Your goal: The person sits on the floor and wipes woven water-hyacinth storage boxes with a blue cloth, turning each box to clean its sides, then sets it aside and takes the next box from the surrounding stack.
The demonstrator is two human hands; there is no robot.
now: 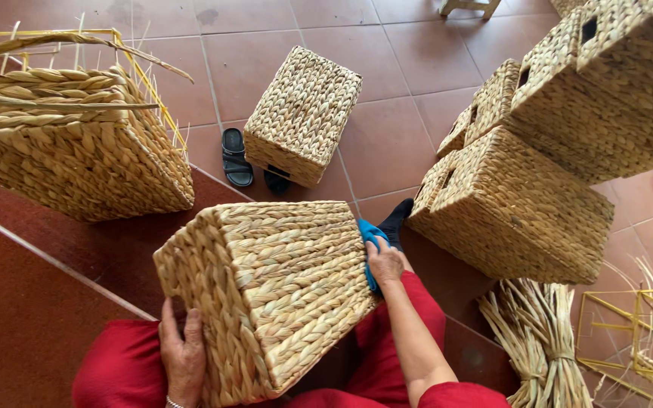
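Two hands work on one woven basket (273, 291), which lies tipped on its side across our lap, over the red trousers (122, 366). Our left hand (183, 355) clasps the basket's near left corner, fingers curled over the plaited edge, with a bracelet (174, 404) showing at the wrist. Our right hand (384, 263) is closed on a blue cloth (370, 236) and presses it against the basket's right side — the cloth touches the weave just by the upper right corner.

Everything else we place from that basket. Beyond it, on the tiled floor (410, 136), stands a smaller basket (304, 113), bottom up, with a black sandal (235, 157) just beside its left wall. To the upper left sits an unfinished basket (69, 143) on a dark red step (32, 302), with loose straw ends and a yellow wire frame sticking out above it. To the right a stack of finished baskets (546, 159) leans together, the nearest one close to our right hand but apart from it. A foot in a black sock (396, 219) shows between the lap basket and that stack. To the lower right lies a bundle of straw (542, 340) — tied near the middle — and next to it further yellow wire frames (636, 340).
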